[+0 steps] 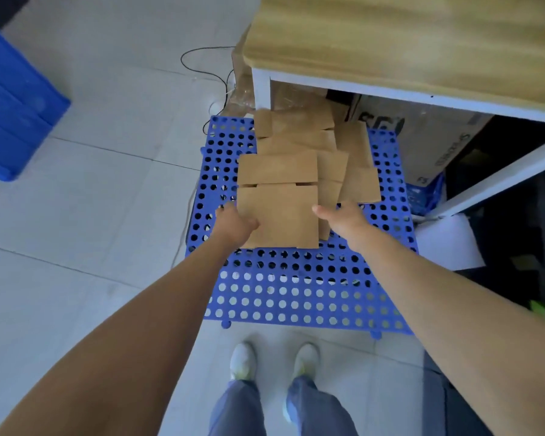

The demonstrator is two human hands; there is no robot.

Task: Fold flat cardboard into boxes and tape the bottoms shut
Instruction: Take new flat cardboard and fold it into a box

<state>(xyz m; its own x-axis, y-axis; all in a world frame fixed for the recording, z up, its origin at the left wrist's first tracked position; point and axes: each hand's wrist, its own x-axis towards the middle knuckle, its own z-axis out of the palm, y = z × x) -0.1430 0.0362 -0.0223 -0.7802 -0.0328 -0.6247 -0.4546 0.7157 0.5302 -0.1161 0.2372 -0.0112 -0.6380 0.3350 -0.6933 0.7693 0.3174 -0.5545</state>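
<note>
Several flat brown cardboard blanks lie in a loose pile on a blue perforated floor mat. The nearest blank sits on top at the front of the pile. My left hand grips that blank at its left edge, thumb over the top face. My right hand hovers at the blank's right edge with the thumb stretched toward it and the fingers turned down out of sight; whether it touches the cardboard is unclear.
A wooden-topped table with a white frame stands at the upper right, with a printed carton under it. A blue plastic crate is at the left. A black cable trails over the tiled floor. My feet stand before the mat.
</note>
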